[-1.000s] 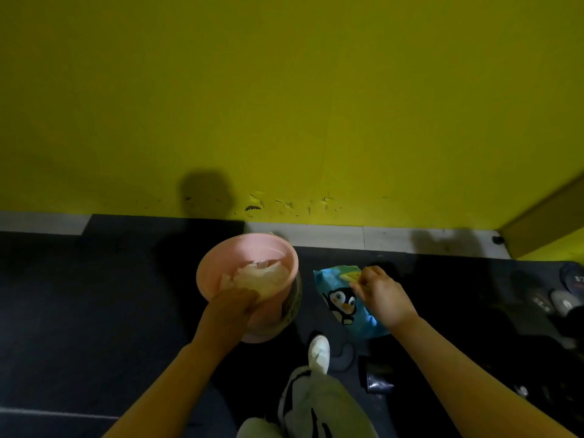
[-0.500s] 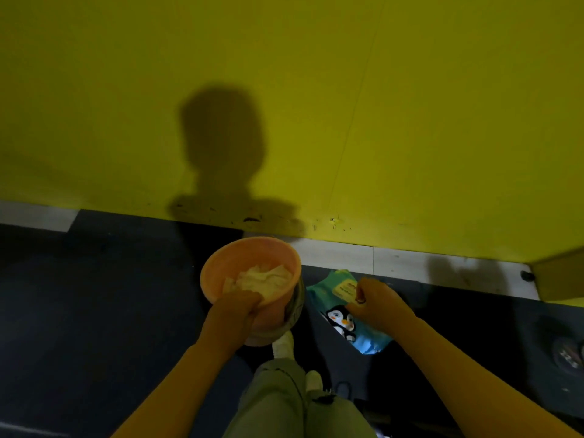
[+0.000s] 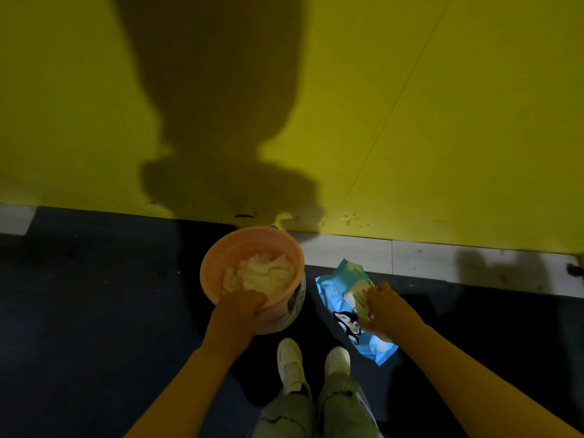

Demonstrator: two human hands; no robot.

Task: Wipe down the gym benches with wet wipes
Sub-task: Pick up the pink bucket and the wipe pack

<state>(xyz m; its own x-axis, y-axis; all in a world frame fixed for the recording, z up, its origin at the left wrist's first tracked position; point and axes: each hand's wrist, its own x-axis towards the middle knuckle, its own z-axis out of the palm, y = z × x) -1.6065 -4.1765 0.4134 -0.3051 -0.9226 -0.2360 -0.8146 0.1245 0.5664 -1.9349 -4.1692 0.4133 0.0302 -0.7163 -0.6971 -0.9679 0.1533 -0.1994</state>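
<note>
A pink bucket [image 3: 249,245] holds a heap of crumpled white wipes [image 3: 262,275]. My left hand [image 3: 238,311] grips its near rim, fingers curled over the edge. To the right, a blue wet-wipe pack [image 3: 335,290] with a penguin picture hangs in my right hand [image 3: 384,311], which pinches it at the pale flap near its top. Both are held out in front of me above the dark floor. No bench is in view.
A yellow wall [image 3: 442,121] fills the upper view, with my shadow on it and a pale skirting strip [image 3: 379,257] at its foot. Dark floor mat [image 3: 94,311] spreads left. My two white shoes [image 3: 290,361] stand just below the bucket.
I have stepped closer to the wall; it and my shadow loom larger. Both feet now stand side by side. My hands keep their hold on bucket and pack.
</note>
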